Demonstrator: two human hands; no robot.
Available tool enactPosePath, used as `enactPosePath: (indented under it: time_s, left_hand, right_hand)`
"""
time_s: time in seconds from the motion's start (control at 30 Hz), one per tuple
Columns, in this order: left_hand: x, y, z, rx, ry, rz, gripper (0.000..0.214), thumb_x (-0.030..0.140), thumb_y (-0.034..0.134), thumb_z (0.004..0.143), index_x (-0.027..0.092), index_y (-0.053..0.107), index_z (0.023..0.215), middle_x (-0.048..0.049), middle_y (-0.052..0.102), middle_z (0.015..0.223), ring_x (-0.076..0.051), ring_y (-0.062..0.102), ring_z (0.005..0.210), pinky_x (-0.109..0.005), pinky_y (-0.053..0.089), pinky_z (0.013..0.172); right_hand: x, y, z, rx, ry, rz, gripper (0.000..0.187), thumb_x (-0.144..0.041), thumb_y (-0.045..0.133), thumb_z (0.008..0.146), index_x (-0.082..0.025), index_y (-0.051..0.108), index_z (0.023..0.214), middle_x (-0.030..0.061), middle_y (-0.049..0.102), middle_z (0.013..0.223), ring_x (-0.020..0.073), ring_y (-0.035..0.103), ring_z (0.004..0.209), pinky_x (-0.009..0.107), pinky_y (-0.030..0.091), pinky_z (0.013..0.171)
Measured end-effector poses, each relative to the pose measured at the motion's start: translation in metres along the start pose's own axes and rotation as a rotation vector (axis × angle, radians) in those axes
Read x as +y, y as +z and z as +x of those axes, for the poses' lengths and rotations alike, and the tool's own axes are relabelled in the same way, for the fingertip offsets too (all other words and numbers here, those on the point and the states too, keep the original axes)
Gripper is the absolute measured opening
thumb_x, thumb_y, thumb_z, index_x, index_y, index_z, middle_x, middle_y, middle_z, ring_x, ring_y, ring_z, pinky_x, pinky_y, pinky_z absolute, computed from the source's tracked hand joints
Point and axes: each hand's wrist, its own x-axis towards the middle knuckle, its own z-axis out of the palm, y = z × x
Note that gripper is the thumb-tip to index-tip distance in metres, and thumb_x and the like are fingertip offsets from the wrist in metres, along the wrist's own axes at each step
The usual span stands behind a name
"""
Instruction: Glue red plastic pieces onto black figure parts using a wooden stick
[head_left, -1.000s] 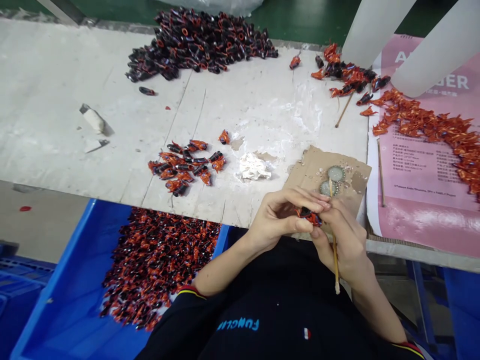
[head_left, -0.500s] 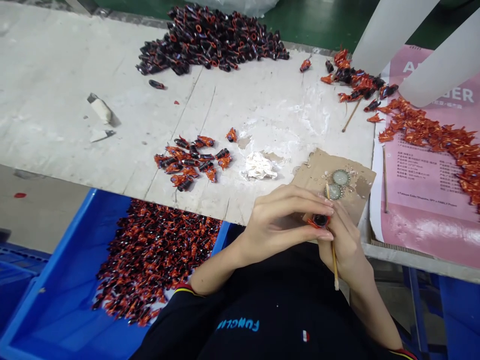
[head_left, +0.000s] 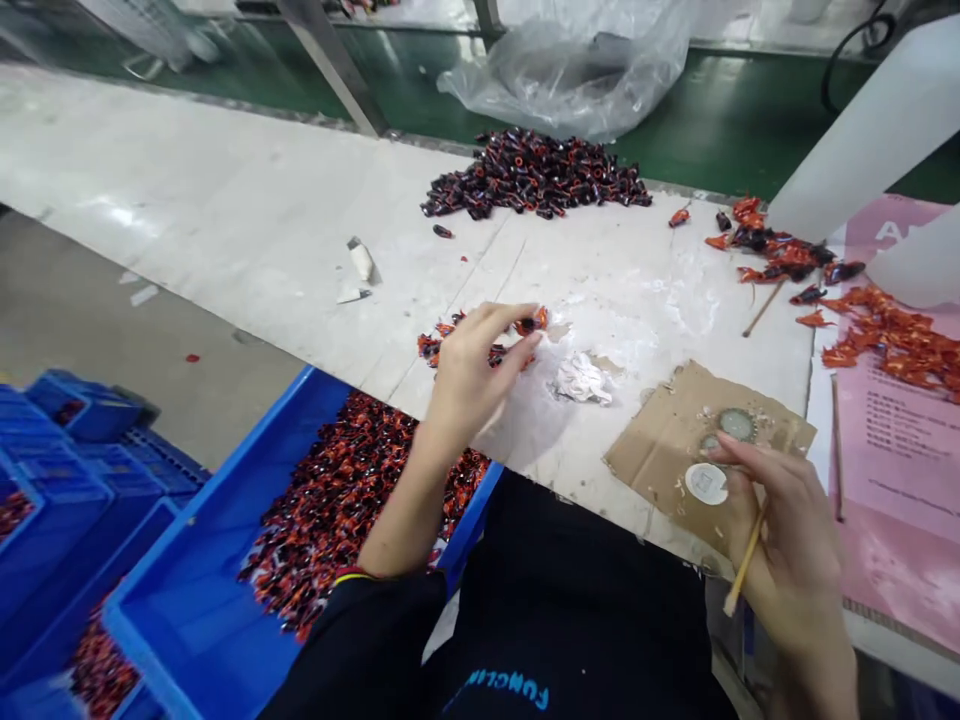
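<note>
My left hand point(head_left: 476, 365) is over a cluster of small orange-and-black plastic parts point(head_left: 431, 348) on the bench. A small orange-and-black part point(head_left: 531, 322) sits between its thumb and fingertips. My right hand point(head_left: 787, 515), slightly blurred, is closed around a thin wooden stick point(head_left: 746, 560) with a frayed pale lower end; the stick's upper end is hidden. Its fingertips are over a cardboard piece point(head_left: 652, 450) with round ridged caps point(head_left: 736, 425) and a white disc point(head_left: 706, 484) on it. Crumpled white tissue point(head_left: 583, 378) lies between the hands.
A heap of black parts point(head_left: 540, 175) lies at the bench's back edge. Orange parts point(head_left: 892, 330) cover pink printed cardboard point(head_left: 900, 480) at right, beside white cylinders point(head_left: 862, 130). A blue bin point(head_left: 195, 620) full of parts stands below the bench's front edge.
My hands have parted. The left has moved left with the small part to the cluster; the right has moved right with the stick, uncovering the white disc. The view has shifted.
</note>
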Motion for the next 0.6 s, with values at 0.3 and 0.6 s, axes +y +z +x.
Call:
enactPosePath:
  time_s: [0.3,0.6]
  left_hand:
    - [-0.121,-0.056,0.116,-0.099,-0.32,0.475,0.013,0.017,0.064,0.089,0.012,0.066,0.1,-0.0065,0.066,0.105,-0.021,0.062,0.1,-0.047,0.046,0.1]
    - [-0.172,-0.03,0.141,-0.027,-0.381,0.246,0.028,0.018,0.075,0.082,0.016,0.05,0.07,0.0035,0.05,0.078,-0.014,0.051,0.103,-0.039,0.035,0.108]
  right_hand:
    - [0.029,-0.011,-0.015,-0.01,-0.055,-0.028,0.05,-0.006,0.041,0.09,-0.027,0.055,0.133,0.0057,0.066,0.11,0.0214,0.065,0.096,0.034,0.053,0.075]
    - [0.019,-0.009,-0.013,0.119,0.091,0.028,0.031,-0.014,0.045,0.094,-0.024,0.062,0.118,0.006,0.067,0.102,0.0189,0.063,0.081,0.033,0.05,0.069]
